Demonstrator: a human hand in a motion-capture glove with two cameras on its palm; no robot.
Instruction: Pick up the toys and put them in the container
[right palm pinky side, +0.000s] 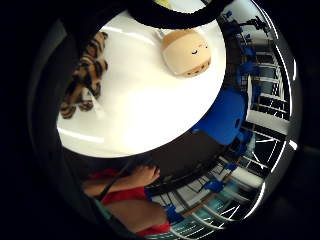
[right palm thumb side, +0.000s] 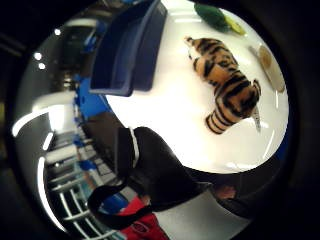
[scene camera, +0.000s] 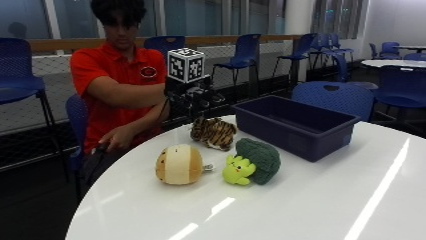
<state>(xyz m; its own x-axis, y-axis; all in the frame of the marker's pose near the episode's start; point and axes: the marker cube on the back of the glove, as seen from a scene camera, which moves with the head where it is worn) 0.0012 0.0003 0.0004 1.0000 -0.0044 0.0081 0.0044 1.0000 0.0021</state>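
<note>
- outside view: a person in a red shirt sits at a round white table (scene camera: 299, 200), gloved right hand (scene camera: 194, 100) raised above the tiger (scene camera: 213, 132), apart from it.
- the hand's fingers hang down, loosely spread, holding nothing; the grip is wide.
- the tiger lies on the table near the edge closest to the person, just beside the near corner of the dark blue bin (scene camera: 293, 125).
- the bin stands on the table with only its bare inner walls showing from here.
- a round tan plush (scene camera: 179, 164) with a closed-eye face sits toward the table's front, well apart from the bin.
- a green broccoli plush (scene camera: 253, 161) with a yellow face lies just beside the tan plush, between it and the bin.
- the bare left hand (scene camera: 118, 142) rests low by the table's edge, touching none of the toys.
- thumb side palm view: the tiger (right palm thumb side: 227, 85) lies on the white top under the palm, the bin (right palm thumb side: 127, 47) beside it, the broccoli (right palm thumb side: 212, 15) and tan plush (right palm thumb side: 270, 67) beyond.
- little finger side palm view: the tiger (right palm pinky side: 85, 75) shows at the table's (right palm pinky side: 145, 105) edge and the tan plush (right palm pinky side: 186, 52) further in.
</note>
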